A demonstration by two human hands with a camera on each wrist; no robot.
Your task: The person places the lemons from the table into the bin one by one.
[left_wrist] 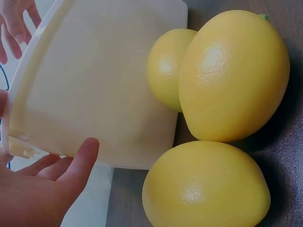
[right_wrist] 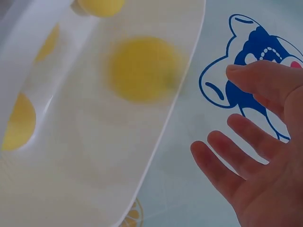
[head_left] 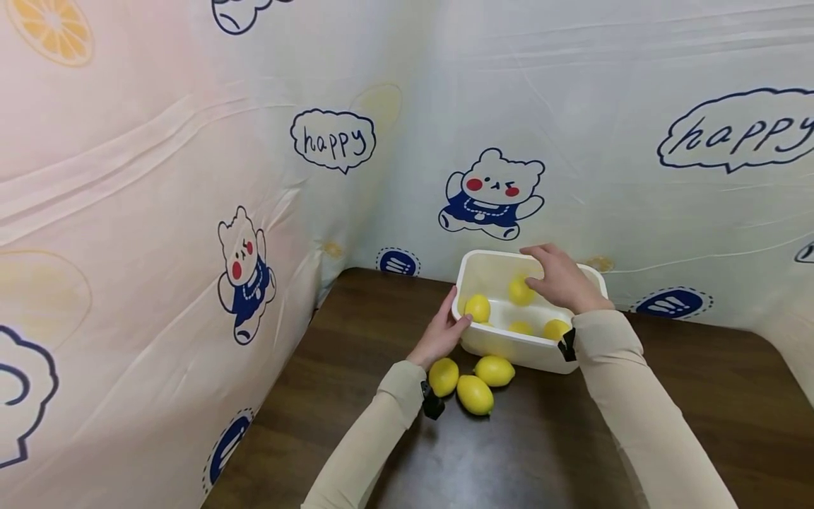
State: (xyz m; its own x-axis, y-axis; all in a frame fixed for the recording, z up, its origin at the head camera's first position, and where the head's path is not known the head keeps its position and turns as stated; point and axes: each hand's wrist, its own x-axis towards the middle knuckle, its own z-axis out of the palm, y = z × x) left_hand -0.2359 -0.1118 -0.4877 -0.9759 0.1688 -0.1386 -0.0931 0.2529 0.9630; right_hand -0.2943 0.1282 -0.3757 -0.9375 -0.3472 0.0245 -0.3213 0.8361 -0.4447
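A white plastic bin (head_left: 515, 346) stands tilted on the table with several yellow lemons inside, among them a lemon (head_left: 478, 308) at its left end. My left hand (head_left: 442, 331) holds the bin's front left corner, thumb at the rim, fingers (left_wrist: 85, 153) along the outer wall. Above the bin's right part my right hand (head_left: 566, 279) is open, its fingers (right_wrist: 222, 165) spread and holding nothing. Below it a motion-blurred lemon (right_wrist: 144, 70) is in the bin. Three more lemons lie on the table before the bin, the nearest a lemon (head_left: 475, 394) beside my left wrist.
The dark wooden table (head_left: 356, 353) carries the bin and loose lemons. Behind and to the left hangs a pale printed curtain (head_left: 407, 198), close to the bin's back. A small black device (head_left: 434, 401) sits on my left wrist.
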